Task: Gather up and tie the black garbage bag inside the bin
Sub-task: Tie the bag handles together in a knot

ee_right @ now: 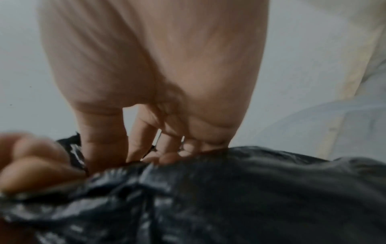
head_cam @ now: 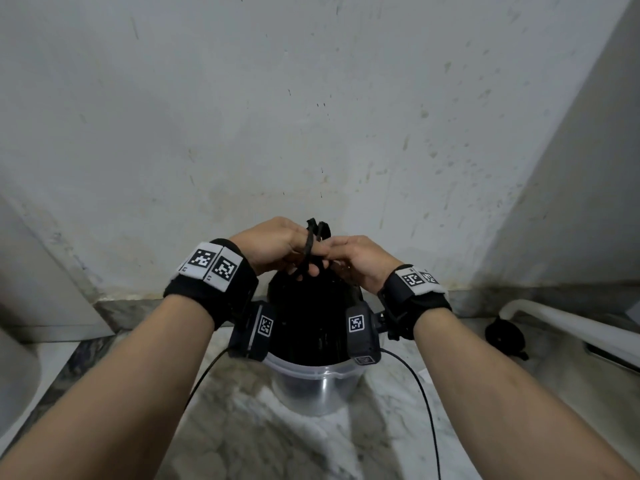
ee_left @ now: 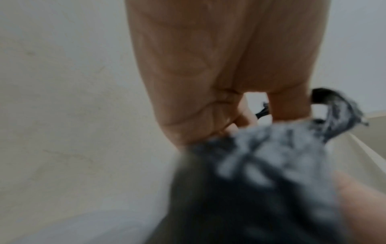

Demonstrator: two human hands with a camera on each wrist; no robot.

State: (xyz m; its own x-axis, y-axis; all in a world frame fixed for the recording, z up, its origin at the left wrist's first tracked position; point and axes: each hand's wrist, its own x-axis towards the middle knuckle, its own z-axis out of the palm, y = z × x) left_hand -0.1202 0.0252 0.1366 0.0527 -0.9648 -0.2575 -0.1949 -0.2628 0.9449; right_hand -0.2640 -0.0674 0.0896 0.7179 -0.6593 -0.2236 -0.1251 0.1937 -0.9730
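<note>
A black garbage bag (head_cam: 311,313) stands gathered up out of a clear plastic bin (head_cam: 317,386) on the marble floor. Its twisted top strands (head_cam: 313,237) rise between my two hands. My left hand (head_cam: 277,245) holds one strand, which wraps over a finger. My right hand (head_cam: 346,258) pinches the bag's neck from the other side. In the left wrist view the bag (ee_left: 261,181) fills the lower frame, blurred, below my left hand (ee_left: 240,122). The right wrist view shows my right hand (ee_right: 158,148) with fingertips pressed into the crinkled bag (ee_right: 229,189).
A stained white wall (head_cam: 311,116) rises straight behind the bin. A white fixture (head_cam: 571,327) with a small black object (head_cam: 505,336) beside it lies at the right. Another white curved body (head_cam: 17,375) stands at the far left. Cables (head_cam: 426,403) hang from my wrist cameras.
</note>
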